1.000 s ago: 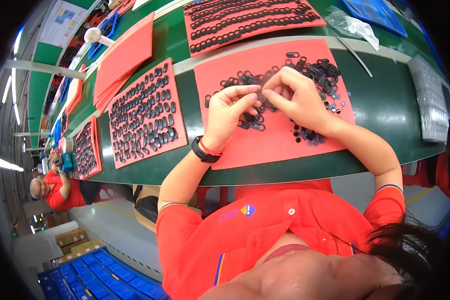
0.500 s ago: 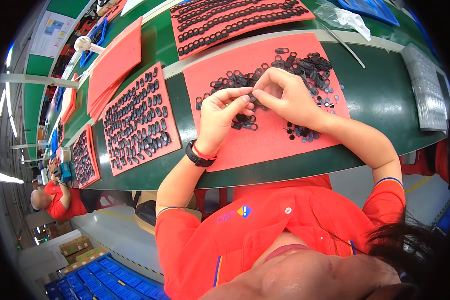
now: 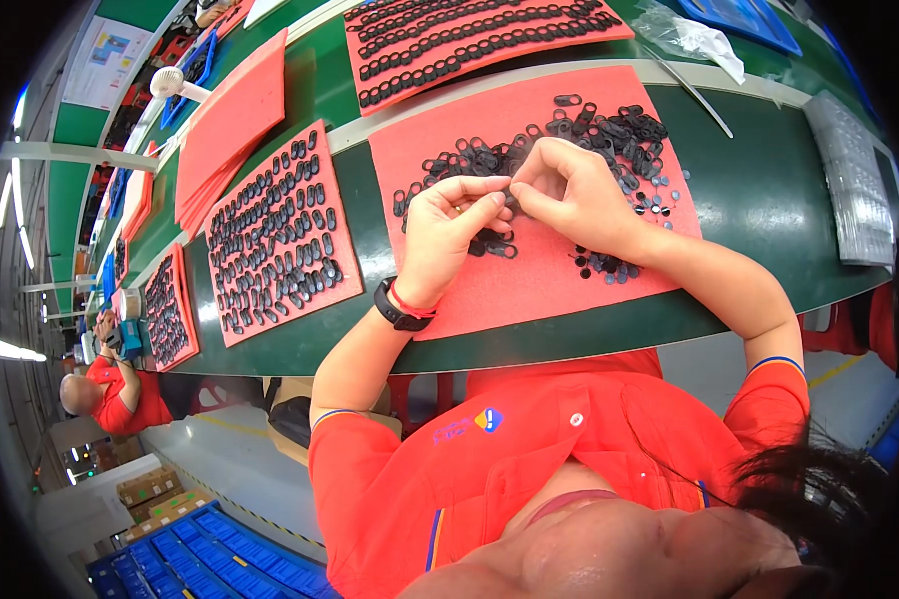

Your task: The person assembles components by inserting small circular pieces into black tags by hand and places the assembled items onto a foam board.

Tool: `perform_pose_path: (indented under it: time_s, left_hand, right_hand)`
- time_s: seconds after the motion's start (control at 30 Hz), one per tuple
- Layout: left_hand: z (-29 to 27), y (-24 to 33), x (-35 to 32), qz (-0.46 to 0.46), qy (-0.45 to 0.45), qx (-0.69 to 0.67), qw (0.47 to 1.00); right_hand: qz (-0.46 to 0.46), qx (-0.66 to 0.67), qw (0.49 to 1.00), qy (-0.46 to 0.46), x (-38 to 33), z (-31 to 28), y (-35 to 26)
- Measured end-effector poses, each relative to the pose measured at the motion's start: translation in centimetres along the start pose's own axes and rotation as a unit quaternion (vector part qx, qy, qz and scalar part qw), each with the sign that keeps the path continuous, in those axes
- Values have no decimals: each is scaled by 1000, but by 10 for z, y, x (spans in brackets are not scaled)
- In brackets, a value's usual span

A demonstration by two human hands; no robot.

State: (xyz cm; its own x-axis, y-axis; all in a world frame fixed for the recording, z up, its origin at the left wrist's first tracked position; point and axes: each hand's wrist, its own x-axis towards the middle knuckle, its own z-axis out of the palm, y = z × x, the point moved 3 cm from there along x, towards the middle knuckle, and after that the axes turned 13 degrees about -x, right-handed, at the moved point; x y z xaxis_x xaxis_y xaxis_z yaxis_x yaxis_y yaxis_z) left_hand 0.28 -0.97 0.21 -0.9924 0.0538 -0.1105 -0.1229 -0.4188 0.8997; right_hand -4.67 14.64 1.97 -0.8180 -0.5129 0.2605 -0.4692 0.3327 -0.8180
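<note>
My left hand (image 3: 448, 232) and my right hand (image 3: 581, 195) meet fingertip to fingertip above a pink foam sheet (image 3: 459, 304). Both are closed in a pinch; a small dark piece shows near the left fingers, but its shape is mostly covered. Behind and between the hands lies a loose heap of black oval plastic parts with a ring-like opening at one end (image 3: 629, 130). Several small round dark discs (image 3: 609, 268) are scattered beside my right wrist, some of them shiny.
Left of my arm, a pink sheet (image 3: 342, 250) carries rows of the black parts; another filled sheet (image 3: 529, 42) lies beyond. Stacked pink sheets (image 3: 235, 110), a metal ruler-like strip (image 3: 704, 108), clear plastic trays (image 3: 849, 180) and a plastic bag (image 3: 699, 40) surround the work area. A co-worker (image 3: 120, 394) sits far left.
The hands stay pinched together at nearly the same spot; the fingers have shifted only slightly. The whole view has moved a little.
</note>
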Motion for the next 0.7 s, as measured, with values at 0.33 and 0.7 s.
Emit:
perform_pose_path:
  time_s: [0.33,0.7]
  left_hand:
    - [2,3,-1,9,-3,-1,1000]
    - [5,9,-3,20,0,14,1000]
  right_hand:
    - [-18,-28,999,8,-2,0,-1]
    - [78,48,991,-93,0,1,3]
